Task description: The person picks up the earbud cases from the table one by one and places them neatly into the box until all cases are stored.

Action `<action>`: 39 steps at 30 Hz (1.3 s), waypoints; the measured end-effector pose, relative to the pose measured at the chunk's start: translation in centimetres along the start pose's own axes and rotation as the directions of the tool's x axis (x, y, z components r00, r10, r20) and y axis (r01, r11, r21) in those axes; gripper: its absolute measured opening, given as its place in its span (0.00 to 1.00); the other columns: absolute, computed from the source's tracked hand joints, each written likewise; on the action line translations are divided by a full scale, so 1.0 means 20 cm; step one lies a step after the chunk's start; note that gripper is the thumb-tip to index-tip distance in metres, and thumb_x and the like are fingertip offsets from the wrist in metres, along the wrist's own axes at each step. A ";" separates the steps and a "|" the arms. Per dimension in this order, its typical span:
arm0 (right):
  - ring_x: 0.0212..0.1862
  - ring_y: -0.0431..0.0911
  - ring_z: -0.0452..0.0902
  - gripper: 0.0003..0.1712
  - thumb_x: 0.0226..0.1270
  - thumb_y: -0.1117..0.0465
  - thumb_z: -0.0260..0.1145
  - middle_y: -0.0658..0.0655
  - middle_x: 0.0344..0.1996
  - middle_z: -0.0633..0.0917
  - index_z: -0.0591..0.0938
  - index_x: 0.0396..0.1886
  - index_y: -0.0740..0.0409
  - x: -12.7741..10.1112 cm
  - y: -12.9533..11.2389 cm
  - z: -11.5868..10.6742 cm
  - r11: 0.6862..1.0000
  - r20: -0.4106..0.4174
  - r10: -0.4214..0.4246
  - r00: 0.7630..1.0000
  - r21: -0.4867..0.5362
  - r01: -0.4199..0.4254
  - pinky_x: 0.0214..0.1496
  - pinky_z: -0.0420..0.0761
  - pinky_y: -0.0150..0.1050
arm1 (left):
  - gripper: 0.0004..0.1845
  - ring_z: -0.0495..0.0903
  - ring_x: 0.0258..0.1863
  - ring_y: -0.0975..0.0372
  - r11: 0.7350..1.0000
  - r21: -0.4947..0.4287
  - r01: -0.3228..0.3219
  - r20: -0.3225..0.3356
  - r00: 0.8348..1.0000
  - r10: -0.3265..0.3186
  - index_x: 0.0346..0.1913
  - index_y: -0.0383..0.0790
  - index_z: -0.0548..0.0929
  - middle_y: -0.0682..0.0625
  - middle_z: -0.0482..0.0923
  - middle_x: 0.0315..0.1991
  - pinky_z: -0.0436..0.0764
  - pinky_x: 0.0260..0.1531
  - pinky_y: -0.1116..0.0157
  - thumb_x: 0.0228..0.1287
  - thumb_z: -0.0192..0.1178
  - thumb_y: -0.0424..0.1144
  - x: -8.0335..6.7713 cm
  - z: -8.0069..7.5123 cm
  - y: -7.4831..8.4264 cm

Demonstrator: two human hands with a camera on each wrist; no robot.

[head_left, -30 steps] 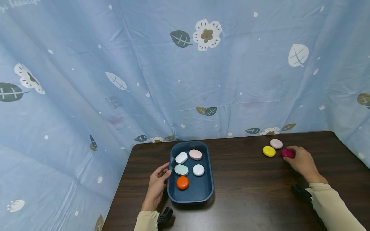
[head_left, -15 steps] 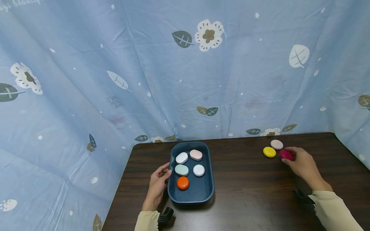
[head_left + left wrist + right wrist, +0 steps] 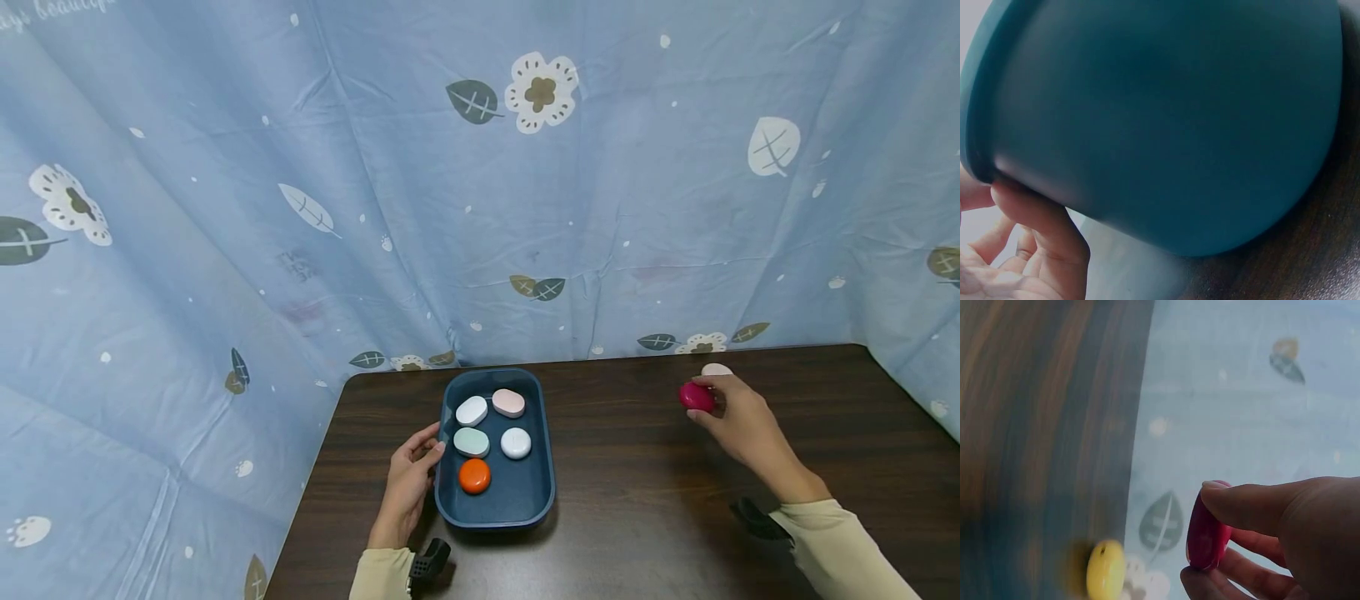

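My right hand [image 3: 746,421] pinches a glossy magenta rounded disc [image 3: 696,397] between thumb and fingers, above the back right of the table. In the right wrist view the magenta disc is held on edge, and a yellow disc [image 3: 1106,570] lies on the table to its left. The head view hides that yellow disc behind the magenta one. A pale pink disc [image 3: 716,369] lies just behind my fingers, partly covered. My left hand [image 3: 408,479] holds the left rim of a dark blue tray [image 3: 525,500], its thumb [image 3: 1035,203] against the outer wall in the left wrist view.
In the tray lie a white oval piece [image 3: 471,411], a pink oval piece [image 3: 508,403], a pale green one [image 3: 471,442], a white round one [image 3: 516,443] and an orange round one [image 3: 474,476]. A blue patterned curtain [image 3: 420,208] hangs behind the dark wooden table [image 3: 615,500].
My right hand has lifted the magenta disc off the table and moved it left, over the yellow disc. The left hand and tray have stayed put.
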State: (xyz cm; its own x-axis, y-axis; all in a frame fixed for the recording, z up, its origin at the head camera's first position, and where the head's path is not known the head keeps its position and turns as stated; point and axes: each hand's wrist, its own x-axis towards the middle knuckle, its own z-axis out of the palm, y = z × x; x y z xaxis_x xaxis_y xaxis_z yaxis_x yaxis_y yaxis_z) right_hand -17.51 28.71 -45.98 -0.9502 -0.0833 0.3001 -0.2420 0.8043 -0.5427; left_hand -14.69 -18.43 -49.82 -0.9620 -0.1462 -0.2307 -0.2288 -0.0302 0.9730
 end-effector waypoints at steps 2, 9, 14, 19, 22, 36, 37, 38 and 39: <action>0.47 0.70 0.82 0.31 0.57 0.73 0.79 0.80 0.53 0.80 0.78 0.59 0.78 0.00 -0.05 0.03 1.000 0.017 -0.023 1.000 0.022 0.022 0.45 0.84 0.65 | 0.23 0.73 0.46 0.54 1.000 0.000 0.000 -0.002 1.000 0.000 0.73 0.34 0.77 0.47 0.74 0.48 0.74 0.36 0.64 0.80 0.59 0.35 0.00 0.00 0.00; 0.49 0.65 0.83 0.30 0.57 0.73 0.80 0.74 0.53 0.81 0.80 0.59 0.75 0.00 -0.20 0.12 0.996 0.059 -0.063 0.996 0.068 0.058 0.51 0.84 0.63 | 0.23 0.73 0.44 0.54 1.000 0.004 0.000 -0.012 1.000 0.000 0.72 0.34 0.77 0.47 0.74 0.47 0.73 0.35 0.64 0.79 0.60 0.35 0.00 0.00 0.00; 0.48 0.60 0.84 0.29 0.57 0.74 0.80 0.71 0.53 0.82 0.81 0.59 0.73 0.00 -0.29 0.18 0.991 0.068 -0.095 0.993 0.104 0.088 0.51 0.85 0.59 | 0.22 0.73 0.42 0.54 1.000 0.004 0.007 -0.015 1.000 -0.007 0.72 0.35 0.77 0.46 0.74 0.47 0.74 0.33 0.65 0.79 0.60 0.35 0.01 0.00 0.00; 0.48 0.57 0.84 0.30 0.55 0.74 0.81 0.69 0.53 0.83 0.82 0.58 0.71 0.00 -0.38 0.23 0.984 0.070 -0.138 0.988 0.127 0.129 0.50 0.87 0.56 | 0.23 0.73 0.44 0.54 1.000 0.007 0.002 -0.012 1.000 -0.002 0.72 0.34 0.77 0.46 0.74 0.47 0.72 0.35 0.64 0.79 0.60 0.35 0.01 0.00 0.00; 0.48 0.56 0.85 0.29 0.54 0.75 0.81 0.67 0.52 0.84 0.82 0.57 0.71 0.00 -0.43 0.26 0.978 0.074 -0.159 0.984 0.148 0.147 0.50 0.87 0.54 | 0.22 0.72 0.44 0.54 1.000 0.006 -0.001 -0.011 1.000 0.001 0.72 0.34 0.78 0.46 0.74 0.47 0.71 0.35 0.64 0.79 0.59 0.35 0.01 0.00 0.00; 0.49 0.51 0.84 0.27 0.55 0.74 0.82 0.60 0.51 0.85 0.84 0.55 0.66 -0.01 -0.64 0.36 0.948 0.109 -0.252 0.961 0.225 0.223 0.51 0.88 0.48 | 0.23 0.73 0.46 0.53 1.000 0.005 0.004 -0.009 1.000 -0.004 0.72 0.34 0.77 0.45 0.73 0.48 0.73 0.37 0.63 0.80 0.59 0.35 0.00 0.01 0.00; 0.49 0.51 0.84 0.27 0.55 0.74 0.82 0.60 0.51 0.84 0.84 0.55 0.66 -0.01 -0.65 0.37 0.948 0.118 -0.254 0.960 0.228 0.223 0.51 0.88 0.47 | 0.23 0.73 0.46 0.53 1.000 0.004 0.004 -0.010 1.000 -0.004 0.72 0.34 0.77 0.45 0.73 0.48 0.73 0.37 0.63 0.80 0.59 0.35 0.00 0.01 0.00; 0.49 0.51 0.84 0.27 0.55 0.74 0.82 0.60 0.51 0.84 0.84 0.55 0.66 -0.01 -0.66 0.37 0.948 0.127 -0.254 0.959 0.231 0.220 0.51 0.88 0.47 | 0.23 0.73 0.45 0.53 1.000 0.001 0.003 -0.009 1.000 -0.003 0.72 0.34 0.77 0.45 0.73 0.48 0.74 0.36 0.64 0.80 0.59 0.35 0.00 0.01 0.00; 0.50 0.50 0.84 0.27 0.55 0.74 0.82 0.59 0.51 0.84 0.84 0.55 0.66 -0.01 -0.67 0.38 0.947 0.137 -0.255 0.957 0.236 0.218 0.51 0.87 0.47 | 0.23 0.73 0.45 0.53 1.000 0.000 0.004 -0.009 1.000 -0.004 0.72 0.34 0.77 0.45 0.73 0.48 0.74 0.36 0.64 0.80 0.59 0.35 0.00 0.01 0.00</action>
State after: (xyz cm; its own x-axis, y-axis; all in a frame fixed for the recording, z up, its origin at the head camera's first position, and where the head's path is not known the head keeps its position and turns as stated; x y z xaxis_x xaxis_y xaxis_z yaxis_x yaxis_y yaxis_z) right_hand -15.62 13.43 -44.74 -0.8750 -0.3654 0.3177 -0.4826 0.6049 -0.6334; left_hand -14.69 -18.27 -49.88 -0.9596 -0.1550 -0.2346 -0.2328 -0.0303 0.9721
